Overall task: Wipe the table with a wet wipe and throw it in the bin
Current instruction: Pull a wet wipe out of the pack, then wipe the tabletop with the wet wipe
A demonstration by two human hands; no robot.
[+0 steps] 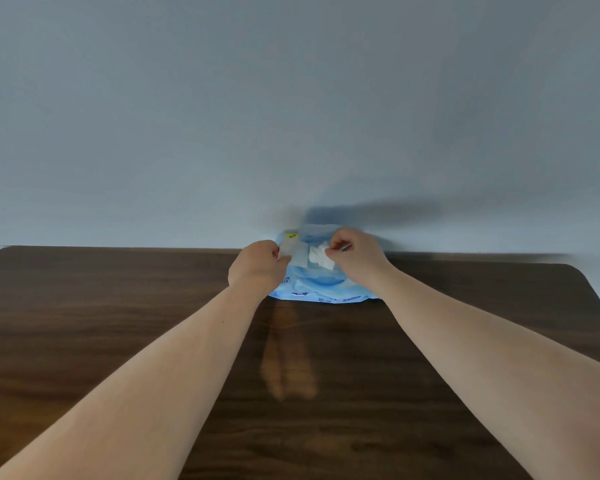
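Note:
A light-blue pack of wet wipes [321, 289] lies at the far edge of the dark wooden table [118, 323], against the wall. My left hand [257, 265] pinches the pack's clear flap [293, 252], which is peeled back to the left. My right hand [355, 254] pinches a white wet wipe [317, 257] that sticks out of the pack's opening. The picture is slightly blurred. No bin is in view.
A plain grey-blue wall [291, 116] rises directly behind the table. The table's rounded far corners show at the left [0, 252] and right [575, 271]. Both my forearms stretch across the tabletop toward the pack.

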